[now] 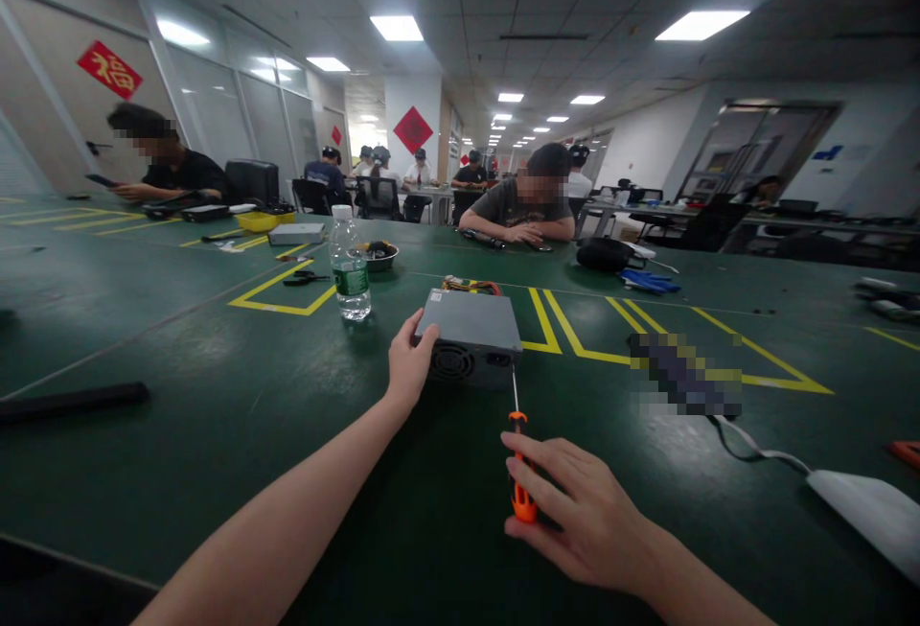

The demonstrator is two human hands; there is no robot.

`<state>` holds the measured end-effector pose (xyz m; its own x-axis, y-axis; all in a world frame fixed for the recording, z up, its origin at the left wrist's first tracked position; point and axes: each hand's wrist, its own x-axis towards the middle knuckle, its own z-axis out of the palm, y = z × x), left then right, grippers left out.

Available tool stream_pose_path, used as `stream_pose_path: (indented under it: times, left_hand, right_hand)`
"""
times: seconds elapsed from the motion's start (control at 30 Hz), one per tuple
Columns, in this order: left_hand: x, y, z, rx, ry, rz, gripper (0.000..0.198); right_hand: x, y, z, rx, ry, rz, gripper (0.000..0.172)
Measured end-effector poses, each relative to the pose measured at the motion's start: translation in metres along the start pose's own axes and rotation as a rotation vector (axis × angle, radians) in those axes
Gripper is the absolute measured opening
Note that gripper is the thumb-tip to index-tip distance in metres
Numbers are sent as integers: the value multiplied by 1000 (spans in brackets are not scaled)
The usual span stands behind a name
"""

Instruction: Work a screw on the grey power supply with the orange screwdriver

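A grey metal computer power supply (471, 319) lies on the green table, its fan grille and socket side facing me. My left hand (413, 353) grips its left edge, with the thumb on top. In my right hand (567, 501) is a screwdriver (523, 501) with an orange and black handle, held between thumb and fingers. The shaft points away from me, and its tip meets the right end of the power supply's near face. Any screw at the tip is too small to make out. Coloured cables (471, 287) stick out behind the power supply.
A water bottle (352, 271) stands left of the power supply, near a metal bowl (379, 257). Yellow tape (567, 329) marks the green table (287, 473). Blue gloves (649, 282) and a black case (604, 255) lie at the far right. A person (521, 204) leans on the far edge.
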<state>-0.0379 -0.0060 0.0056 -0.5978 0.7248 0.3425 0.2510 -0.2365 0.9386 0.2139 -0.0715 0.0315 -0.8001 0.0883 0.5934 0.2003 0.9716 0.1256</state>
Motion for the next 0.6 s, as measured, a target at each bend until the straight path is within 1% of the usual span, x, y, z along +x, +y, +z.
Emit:
stream_pose_path:
  times: [0.17, 0.23, 0.3, 0.33, 0.37, 0.47, 0.53, 0.6]
  left_hand:
    - [3, -1, -1, -3, 0, 4, 48]
    - [2, 1, -2, 33, -18, 18, 47]
    - [-1, 5, -2, 103, -25, 73, 45]
    - [-3, 8, -2, 155, -19, 128, 43]
    - [-5, 11, -2, 217, -8, 216, 42]
    - [-11, 22, -4, 475, 30, 555, 36]
    - [-15, 26, -6, 589, -69, 715, 34]
    - [-16, 29, -8, 625, -150, 795, 34]
  right_hand:
    - [-4, 1, 2, 36, 70, 54, 29]
    - [-4, 1, 2, 39, 64, 61, 28]
    - [-2, 0, -1, 18, 33, 41, 28]
    - [-2, 0, -2, 3, 11, 24, 28]
    - [-1, 0, -3, -10, -11, 8, 28]
    - [0, -1, -6, -18, -45, -1, 27]
    - [0, -2, -6, -3, -32, 19, 28]
    - [0, -2, -5, 14, -18, 36, 31]
